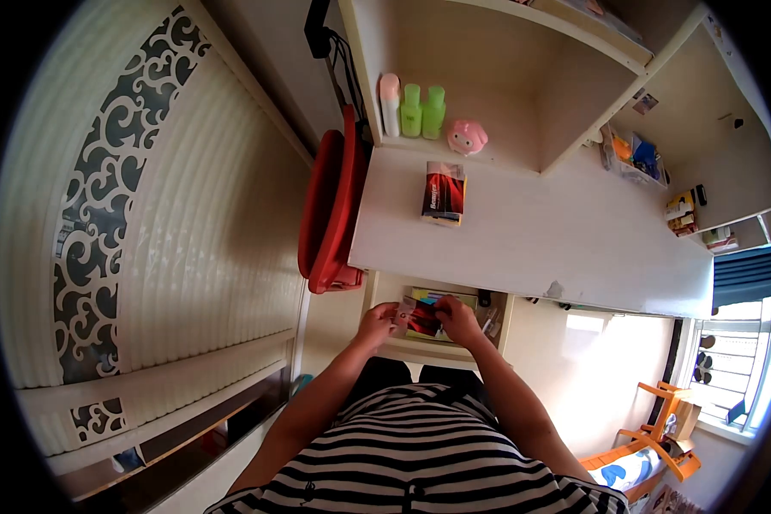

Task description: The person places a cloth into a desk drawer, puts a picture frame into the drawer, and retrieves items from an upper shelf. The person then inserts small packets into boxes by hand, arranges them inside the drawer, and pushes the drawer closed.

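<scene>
Both of my hands are over an open drawer (pixel 382 289) below the desk. My left hand (pixel 378 326) is closed, pinching a small clear, pinkish packet (pixel 402 317). Just right of that packet is a dark red-and-black packet (pixel 423 319). My right hand (pixel 457 320) has its fingers curled at the right edge of the red-and-black packet and appears to grip it. Beneath them lies a flat item with yellow-green edges (pixel 467 300). A small black object (pixel 485 297) sits in the drawer's back right corner.
On the white desk (pixel 540 223) lies a similar red-and-black pack (pixel 444 193). Green bottles (pixel 422 111), a white bottle (pixel 390 104) and a pink figure (pixel 467 136) stand in the shelf. Folded red chairs (pixel 334 201) lean at the desk's left. An orange chair (pixel 660 428) stands right.
</scene>
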`<action>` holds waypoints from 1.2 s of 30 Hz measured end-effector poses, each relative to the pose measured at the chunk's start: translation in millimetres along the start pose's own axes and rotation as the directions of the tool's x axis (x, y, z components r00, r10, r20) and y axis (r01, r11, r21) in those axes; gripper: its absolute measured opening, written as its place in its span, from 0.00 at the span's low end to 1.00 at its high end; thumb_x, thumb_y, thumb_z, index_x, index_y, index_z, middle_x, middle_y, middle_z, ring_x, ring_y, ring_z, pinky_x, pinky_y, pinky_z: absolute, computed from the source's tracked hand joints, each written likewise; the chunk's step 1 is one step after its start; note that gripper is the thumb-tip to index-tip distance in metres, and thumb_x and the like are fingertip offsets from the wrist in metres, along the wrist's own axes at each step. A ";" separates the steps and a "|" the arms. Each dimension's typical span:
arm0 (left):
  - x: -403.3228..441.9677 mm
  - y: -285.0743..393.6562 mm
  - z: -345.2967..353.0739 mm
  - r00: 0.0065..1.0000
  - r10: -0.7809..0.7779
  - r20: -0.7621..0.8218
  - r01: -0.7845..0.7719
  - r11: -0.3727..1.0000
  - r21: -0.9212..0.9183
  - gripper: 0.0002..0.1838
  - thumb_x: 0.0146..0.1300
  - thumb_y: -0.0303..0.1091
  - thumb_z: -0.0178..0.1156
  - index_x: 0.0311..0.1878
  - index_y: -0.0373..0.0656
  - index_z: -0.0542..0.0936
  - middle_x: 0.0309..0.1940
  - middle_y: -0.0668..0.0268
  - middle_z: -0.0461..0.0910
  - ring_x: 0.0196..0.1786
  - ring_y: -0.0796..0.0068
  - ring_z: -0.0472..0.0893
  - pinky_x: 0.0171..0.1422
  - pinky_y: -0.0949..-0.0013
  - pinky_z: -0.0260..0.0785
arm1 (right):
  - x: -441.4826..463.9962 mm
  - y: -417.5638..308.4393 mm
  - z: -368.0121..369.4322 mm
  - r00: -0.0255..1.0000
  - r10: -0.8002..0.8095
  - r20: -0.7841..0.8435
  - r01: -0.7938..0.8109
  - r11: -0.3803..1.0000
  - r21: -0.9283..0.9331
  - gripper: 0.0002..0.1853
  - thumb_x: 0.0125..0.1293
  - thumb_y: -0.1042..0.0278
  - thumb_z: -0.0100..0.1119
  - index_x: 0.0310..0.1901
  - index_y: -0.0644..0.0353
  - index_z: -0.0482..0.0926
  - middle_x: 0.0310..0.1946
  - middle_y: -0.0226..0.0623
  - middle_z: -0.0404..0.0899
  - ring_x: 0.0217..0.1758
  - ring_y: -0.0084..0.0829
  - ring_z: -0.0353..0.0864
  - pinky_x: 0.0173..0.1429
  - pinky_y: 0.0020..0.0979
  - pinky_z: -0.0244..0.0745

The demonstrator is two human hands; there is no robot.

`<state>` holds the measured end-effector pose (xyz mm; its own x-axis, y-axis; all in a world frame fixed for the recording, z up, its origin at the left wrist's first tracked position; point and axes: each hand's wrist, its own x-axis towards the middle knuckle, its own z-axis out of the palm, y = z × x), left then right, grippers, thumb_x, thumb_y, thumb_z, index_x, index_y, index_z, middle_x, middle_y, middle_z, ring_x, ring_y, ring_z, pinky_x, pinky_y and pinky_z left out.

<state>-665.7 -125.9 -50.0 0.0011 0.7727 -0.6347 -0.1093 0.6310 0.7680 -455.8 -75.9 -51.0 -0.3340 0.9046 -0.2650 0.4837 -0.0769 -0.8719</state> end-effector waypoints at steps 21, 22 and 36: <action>27.5 -14.0 6.2 0.991 -0.034 0.129 -0.079 0.629 0.774 0.18 0.52 0.27 0.52 0.49 0.39 0.75 0.43 0.48 0.79 0.48 0.49 0.77 0.52 0.56 0.69 | 7.6 35.3 27.6 0.999 0.045 0.003 -0.036 0.849 -0.527 0.11 0.56 0.75 0.53 0.41 0.55 0.80 0.42 0.46 0.79 0.47 0.47 0.77 0.50 0.43 0.72; 19.5 -4.6 6.5 0.983 -0.026 0.180 -0.115 0.678 0.726 0.17 0.52 0.27 0.51 0.47 0.38 0.75 0.41 0.49 0.79 0.47 0.50 0.78 0.51 0.56 0.69 | 5.7 32.1 25.6 0.999 0.046 -0.005 -0.041 0.848 -0.528 0.11 0.56 0.75 0.53 0.41 0.55 0.80 0.42 0.46 0.79 0.47 0.47 0.77 0.50 0.43 0.72; 24.4 -12.1 1.1 0.973 0.230 0.038 -0.223 0.874 0.433 0.21 0.62 0.31 0.53 0.58 0.32 0.69 0.47 0.54 0.79 0.50 0.69 0.79 0.55 0.71 0.69 | 78.3 -116.3 -85.2 0.797 -0.206 -0.567 0.185 0.978 -0.096 0.13 0.60 0.65 0.59 0.42 0.63 0.76 0.27 0.38 0.80 0.27 0.28 0.79 0.33 0.28 0.74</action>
<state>-663.2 -114.6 -74.7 0.0140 0.8990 -0.4377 0.3343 0.4084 0.8494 -469.3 39.6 64.7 0.0928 0.9749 0.2022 0.4886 0.1324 -0.8624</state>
